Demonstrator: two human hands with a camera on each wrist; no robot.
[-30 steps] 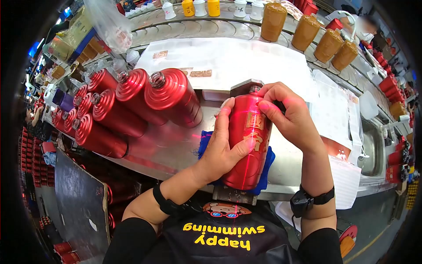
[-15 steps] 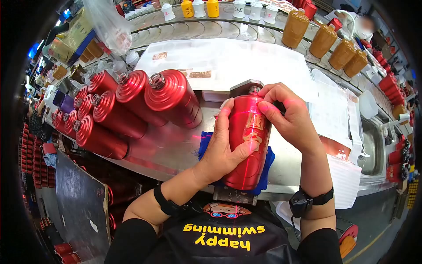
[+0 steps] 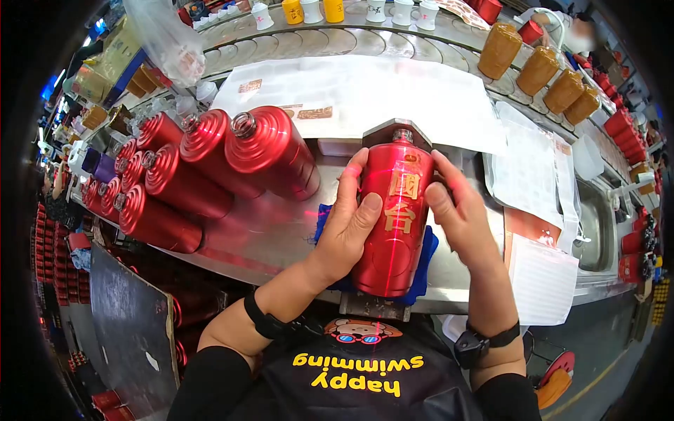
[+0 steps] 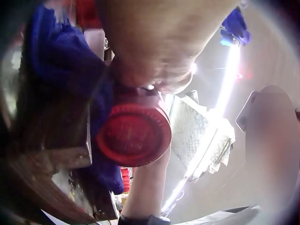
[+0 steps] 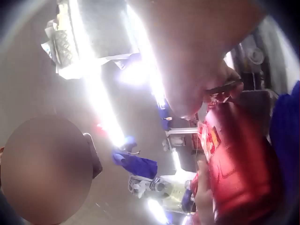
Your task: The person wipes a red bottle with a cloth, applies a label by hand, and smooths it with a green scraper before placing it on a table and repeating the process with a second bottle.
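A red bottle (image 3: 390, 245) with gold characters facing up lies on a blue cloth (image 3: 427, 263), its clear neck toward a dark angular metal plate (image 3: 379, 132). My left hand (image 3: 344, 224) grips its left side, thumb across the front. At the upper right edge of the bottle, my right hand (image 3: 460, 217) has its fingers extended along the side and its thumb right by the edge. The left wrist view shows the round bottle base (image 4: 133, 136). In the right wrist view, the right hand (image 5: 201, 79) is near the bottle's neck end. Thin red light lines cross the bottle.
Several red bottles (image 3: 263, 151) stand to the left on the metal table (image 3: 281, 235). White sheets (image 3: 337, 91) lie behind the work spot. Beyond runs a conveyor (image 3: 393, 42) with brown bottles (image 3: 500, 50) and small white and yellow containers. A sink (image 3: 597, 224) is at right.
The bottle has turned so its gold characters face more squarely up. My right hand has moved from the neck and shoulder down to the right side. Brown bottles on the conveyor have shifted right.
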